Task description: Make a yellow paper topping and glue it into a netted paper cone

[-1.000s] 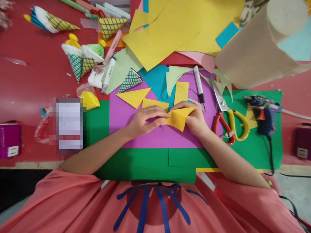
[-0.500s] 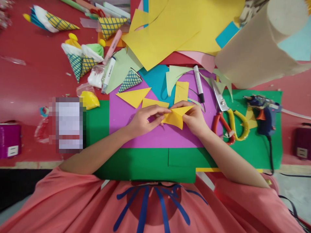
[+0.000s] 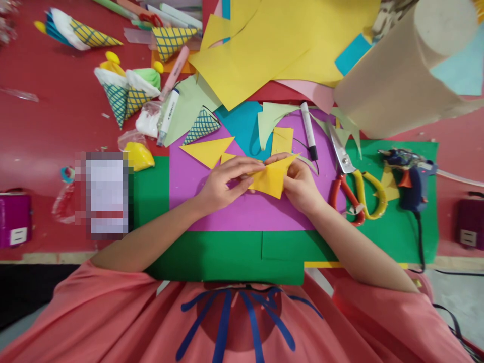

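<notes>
Triangle of yellow paper (image 3: 273,177) pinched between left hand (image 3: 221,184) and right hand (image 3: 301,185); long axis sideways, point toward right fingertips.

Coral-pink short-sleeved top, loose fit — sleeves end above the elbows, forearms bare. Dark blue ribbon-like stripes fan out across the chest from a darker round patch. Left hand (image 3: 221,185) and right hand (image 3: 302,187) bare — no rings or watch visible.
</notes>
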A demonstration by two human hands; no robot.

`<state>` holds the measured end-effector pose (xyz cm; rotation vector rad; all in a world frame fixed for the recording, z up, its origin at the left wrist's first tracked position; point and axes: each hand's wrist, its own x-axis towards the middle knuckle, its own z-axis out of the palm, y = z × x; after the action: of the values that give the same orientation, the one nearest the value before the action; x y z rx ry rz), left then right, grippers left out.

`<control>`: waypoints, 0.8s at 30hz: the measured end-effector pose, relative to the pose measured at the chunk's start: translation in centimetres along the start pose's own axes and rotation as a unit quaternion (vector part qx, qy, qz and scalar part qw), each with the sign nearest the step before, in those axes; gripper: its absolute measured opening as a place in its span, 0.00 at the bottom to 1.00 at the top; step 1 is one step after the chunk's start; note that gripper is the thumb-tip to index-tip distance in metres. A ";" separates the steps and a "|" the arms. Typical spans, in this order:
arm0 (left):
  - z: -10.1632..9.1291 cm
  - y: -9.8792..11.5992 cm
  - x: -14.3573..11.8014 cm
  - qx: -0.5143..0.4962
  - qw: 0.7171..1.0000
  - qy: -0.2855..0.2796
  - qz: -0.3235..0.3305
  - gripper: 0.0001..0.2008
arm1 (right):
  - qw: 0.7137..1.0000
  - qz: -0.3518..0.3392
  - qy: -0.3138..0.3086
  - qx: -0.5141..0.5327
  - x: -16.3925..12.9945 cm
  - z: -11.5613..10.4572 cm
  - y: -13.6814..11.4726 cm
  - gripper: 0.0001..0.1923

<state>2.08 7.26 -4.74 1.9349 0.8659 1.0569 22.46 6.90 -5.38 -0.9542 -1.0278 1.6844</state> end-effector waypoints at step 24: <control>0.3 0.2 0.2 0.035 0.998 0.019 0.045 0.12 | 0.993 0.018 0.037 -0.113 -0.4 1.0 -1.0 0.15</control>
<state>2.42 7.23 -4.64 2.0351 0.8545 1.1335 22.00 6.52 -4.06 -1.1769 -1.1755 1.5723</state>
